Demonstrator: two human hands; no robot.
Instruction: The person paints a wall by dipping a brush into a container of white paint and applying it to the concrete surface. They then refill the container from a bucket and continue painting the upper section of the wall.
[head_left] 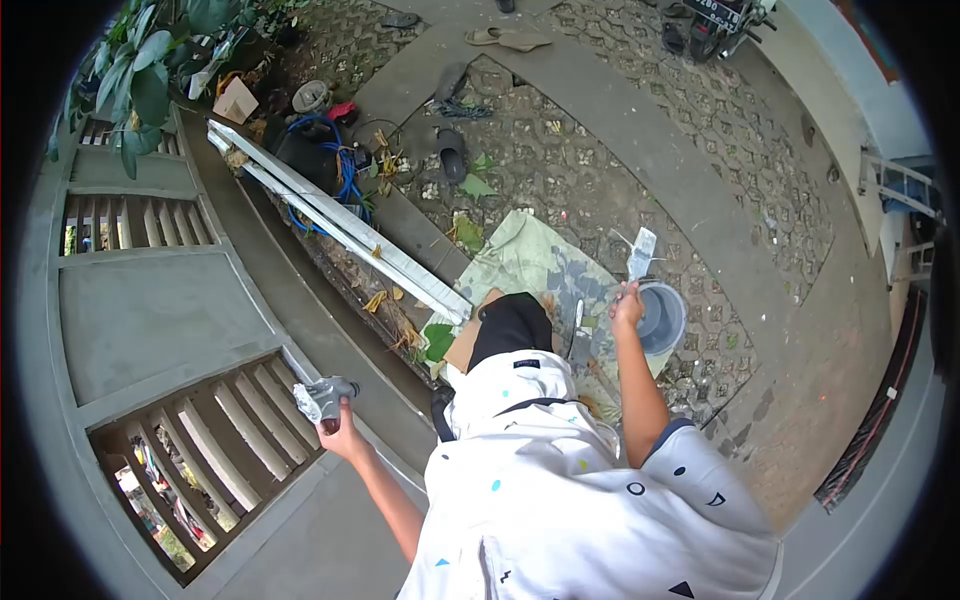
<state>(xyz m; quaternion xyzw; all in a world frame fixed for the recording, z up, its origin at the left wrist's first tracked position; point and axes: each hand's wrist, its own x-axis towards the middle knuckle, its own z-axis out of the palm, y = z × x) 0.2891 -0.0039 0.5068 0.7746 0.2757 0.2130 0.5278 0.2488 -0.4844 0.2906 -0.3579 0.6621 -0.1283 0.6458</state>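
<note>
Left hand (343,436) grips a grey-smeared object, unidentified; right hand (627,308) grips the brush (641,255) near the bucket (679,316). Bristles best kept over the bucket, catching drips.

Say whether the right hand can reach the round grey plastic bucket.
Likely yes: the right hand, holding a pale flat brush, appears right beside the bucket, whose open mouth looks unobstructed.

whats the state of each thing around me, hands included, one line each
left hand: closed round the lump
lump: smeared grey-white, exact kind unclear
right hand: closed round the tool's handle
tool: head pointing away from the body, pale-smeared
bucket: open, grey inside, fill level unclear
sheet: spread on the ground, creased, grey-stained
hose: loosely looped
motorbike: partly in view
</note>
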